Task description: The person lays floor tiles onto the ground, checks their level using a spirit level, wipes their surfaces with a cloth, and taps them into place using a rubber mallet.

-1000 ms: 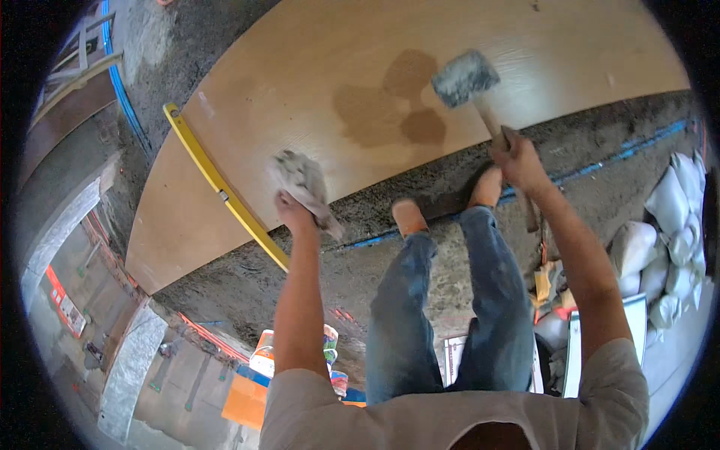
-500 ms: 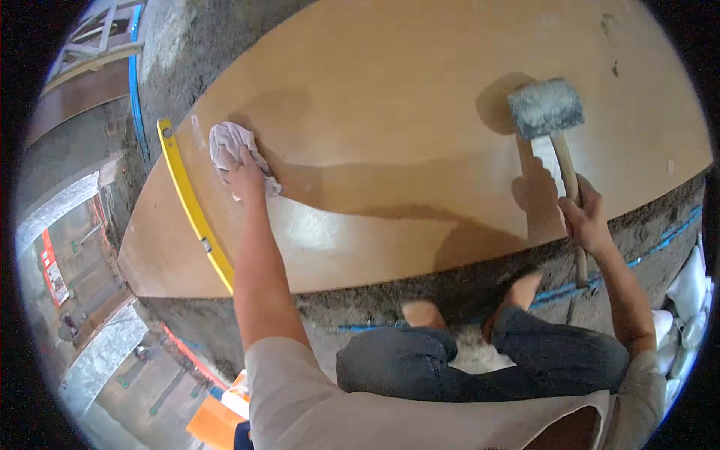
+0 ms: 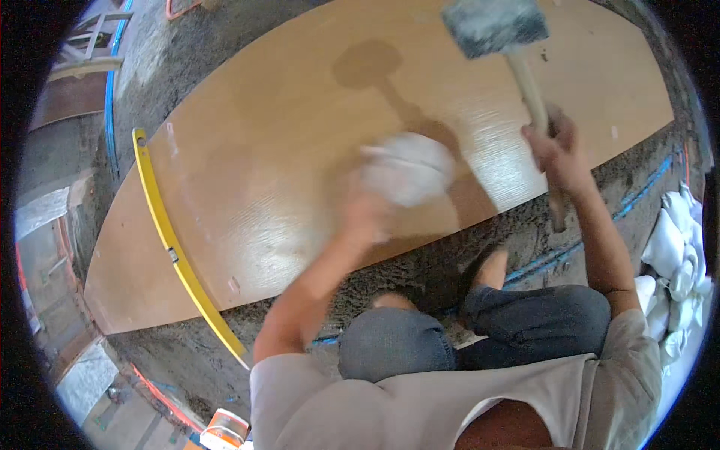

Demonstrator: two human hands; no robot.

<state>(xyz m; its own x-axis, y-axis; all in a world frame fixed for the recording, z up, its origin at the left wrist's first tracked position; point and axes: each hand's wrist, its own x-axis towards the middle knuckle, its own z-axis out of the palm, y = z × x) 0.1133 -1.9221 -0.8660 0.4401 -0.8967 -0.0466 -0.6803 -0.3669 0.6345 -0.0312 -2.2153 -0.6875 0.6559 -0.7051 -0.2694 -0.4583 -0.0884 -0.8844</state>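
My right hand point(image 3: 556, 150) is closed round the wooden handle of a mallet point(image 3: 496, 28), whose thick grey-white head is raised over a large tan slab point(image 3: 285, 127). The slab is smooth and glossy, with the mallet's shadow falling on it. My left hand point(image 3: 365, 214), smeared by motion, has hold of a bunched whitish cloth point(image 3: 411, 169) over the slab's near middle. Whether the cloth touches the surface I cannot tell. A yellow spirit level point(image 3: 172, 255) lies across the slab's left part, its near end sticking out past the edge.
Rough grey mortar point(image 3: 225, 352) surrounds the slab. Blue conduit point(image 3: 622, 210) runs along the near right side, close to my feet, and more at the far left. White bags point(image 3: 675, 255) are piled at the right. An orange and white bucket point(image 3: 225, 429) stands at the lower left.
My left hand has swept right with the cloth, away from the level. The mallet in my right hand is higher and farther from me. The whole view has shifted somewhat.
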